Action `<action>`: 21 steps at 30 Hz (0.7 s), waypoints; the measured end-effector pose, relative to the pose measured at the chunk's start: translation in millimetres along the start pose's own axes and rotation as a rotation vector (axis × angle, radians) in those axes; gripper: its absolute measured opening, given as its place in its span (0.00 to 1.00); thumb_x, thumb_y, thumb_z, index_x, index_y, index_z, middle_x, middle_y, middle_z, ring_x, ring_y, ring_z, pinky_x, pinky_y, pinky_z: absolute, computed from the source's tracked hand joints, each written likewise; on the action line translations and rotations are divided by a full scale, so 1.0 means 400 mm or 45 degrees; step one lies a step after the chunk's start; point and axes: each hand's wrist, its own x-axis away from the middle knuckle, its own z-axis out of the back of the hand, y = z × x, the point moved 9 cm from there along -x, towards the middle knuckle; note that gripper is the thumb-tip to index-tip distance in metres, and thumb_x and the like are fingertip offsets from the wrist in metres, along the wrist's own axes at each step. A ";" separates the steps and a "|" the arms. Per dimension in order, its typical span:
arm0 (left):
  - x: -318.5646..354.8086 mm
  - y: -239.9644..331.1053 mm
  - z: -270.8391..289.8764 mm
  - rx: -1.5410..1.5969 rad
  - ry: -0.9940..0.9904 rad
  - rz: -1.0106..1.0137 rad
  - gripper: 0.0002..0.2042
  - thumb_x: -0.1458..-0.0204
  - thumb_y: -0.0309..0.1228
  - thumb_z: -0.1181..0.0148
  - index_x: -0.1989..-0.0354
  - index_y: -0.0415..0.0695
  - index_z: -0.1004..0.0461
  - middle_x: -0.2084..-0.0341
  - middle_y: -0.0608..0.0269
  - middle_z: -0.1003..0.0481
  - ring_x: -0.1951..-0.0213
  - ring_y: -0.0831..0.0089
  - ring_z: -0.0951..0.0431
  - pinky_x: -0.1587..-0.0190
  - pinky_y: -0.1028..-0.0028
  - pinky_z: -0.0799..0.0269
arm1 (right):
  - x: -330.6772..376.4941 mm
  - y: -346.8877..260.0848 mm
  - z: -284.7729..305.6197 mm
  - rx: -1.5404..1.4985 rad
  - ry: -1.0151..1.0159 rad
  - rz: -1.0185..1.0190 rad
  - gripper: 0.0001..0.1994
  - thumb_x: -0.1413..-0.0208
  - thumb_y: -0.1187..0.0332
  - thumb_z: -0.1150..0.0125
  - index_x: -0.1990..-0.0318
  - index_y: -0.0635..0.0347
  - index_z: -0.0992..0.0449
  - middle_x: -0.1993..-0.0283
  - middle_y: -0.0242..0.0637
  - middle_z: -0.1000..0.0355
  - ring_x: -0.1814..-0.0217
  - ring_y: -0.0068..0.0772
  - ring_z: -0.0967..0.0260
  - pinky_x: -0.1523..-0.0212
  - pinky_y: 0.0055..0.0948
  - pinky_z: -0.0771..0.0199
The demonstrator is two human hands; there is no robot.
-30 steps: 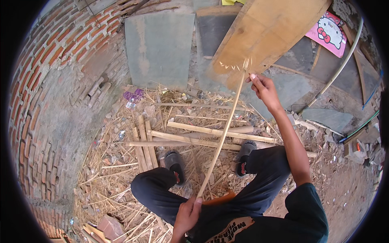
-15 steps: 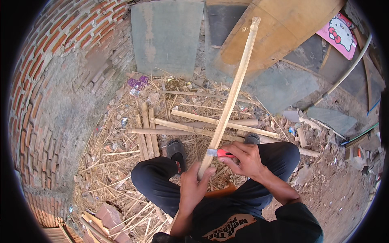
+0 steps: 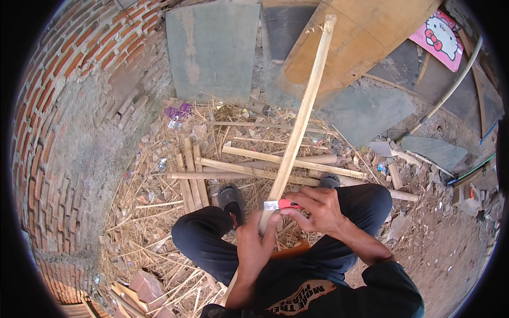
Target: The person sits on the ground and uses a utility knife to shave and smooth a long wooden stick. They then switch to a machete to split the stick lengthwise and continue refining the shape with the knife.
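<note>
Knife (image 3: 286, 203) nearer left hand (image 3: 254, 243), loose strips (image 3: 254, 156) beyond

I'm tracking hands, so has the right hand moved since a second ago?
Yes, down the view: the right hand was beside the lower end of the brown board and is now well below it, near the left hand.

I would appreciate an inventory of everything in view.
Long strip: one, pale tan, centre
Knife: one, red handle, across long strip
Loose strips: several, tan, middle
Straw: much, yellowish, around loose strips
Board: one, brown, top centre
Large panel: one, grey, left of board
Printed panel: one, pink, upper right
Scrap: one, purple, upper left
Brick wall: one, reddish, left
Shoes: two, dark, beside loose strips
Left hand: one, bare, holding long strip
Right hand: one, bare, holding knife
</note>
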 end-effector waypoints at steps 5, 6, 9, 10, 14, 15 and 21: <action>0.028 -0.012 0.015 -0.044 0.001 0.020 0.17 0.34 0.35 0.36 0.72 0.37 0.31 0.88 0.58 0.32 0.84 0.78 0.34 0.79 0.71 0.39 | -0.013 0.058 0.032 0.011 0.099 -0.083 0.13 0.48 0.60 0.22 0.57 0.54 0.13 0.71 0.32 0.22 0.76 0.36 0.23 0.76 0.33 0.25; 0.034 -0.016 0.018 -0.038 0.007 0.018 0.18 0.34 0.35 0.36 0.73 0.37 0.32 0.88 0.58 0.34 0.85 0.79 0.36 0.80 0.71 0.40 | -0.025 0.066 0.041 -0.011 0.118 -0.081 0.13 0.48 0.61 0.22 0.57 0.54 0.13 0.70 0.32 0.21 0.76 0.36 0.23 0.76 0.34 0.25; 0.047 -0.022 0.024 -0.110 -0.044 0.104 0.15 0.34 0.37 0.35 0.67 0.38 0.25 0.86 0.54 0.28 0.86 0.64 0.26 0.79 0.65 0.35 | -0.039 0.083 0.058 0.018 0.054 -0.137 0.12 0.47 0.64 0.23 0.57 0.57 0.14 0.66 0.36 0.18 0.72 0.37 0.20 0.72 0.34 0.22; 0.055 -0.026 0.024 -0.124 -0.050 0.106 0.15 0.34 0.37 0.35 0.68 0.38 0.25 0.86 0.53 0.28 0.86 0.64 0.26 0.79 0.66 0.35 | -0.049 0.096 0.071 0.011 0.095 -0.160 0.12 0.46 0.65 0.23 0.57 0.58 0.14 0.65 0.37 0.18 0.71 0.37 0.19 0.71 0.34 0.21; 0.101 -0.048 0.026 -0.131 -0.068 0.105 0.16 0.34 0.37 0.35 0.69 0.37 0.26 0.87 0.53 0.28 0.86 0.65 0.27 0.79 0.68 0.35 | -0.094 0.194 0.131 -0.029 0.207 -0.268 0.12 0.44 0.65 0.26 0.56 0.63 0.14 0.62 0.45 0.16 0.66 0.44 0.17 0.63 0.35 0.19; 0.107 -0.053 0.029 -0.124 -0.074 0.107 0.16 0.34 0.37 0.35 0.69 0.37 0.26 0.87 0.53 0.28 0.86 0.66 0.27 0.80 0.68 0.35 | -0.103 0.209 0.128 -0.069 0.117 -0.341 0.12 0.43 0.65 0.26 0.56 0.63 0.14 0.62 0.45 0.16 0.65 0.44 0.17 0.63 0.35 0.19; 0.115 -0.086 0.045 -0.087 -0.081 0.184 0.17 0.34 0.36 0.35 0.71 0.37 0.28 0.88 0.55 0.31 0.87 0.72 0.31 0.81 0.69 0.39 | -0.153 0.211 0.129 -0.062 0.121 -0.139 0.13 0.43 0.67 0.26 0.58 0.68 0.16 0.64 0.48 0.18 0.69 0.40 0.20 0.66 0.32 0.23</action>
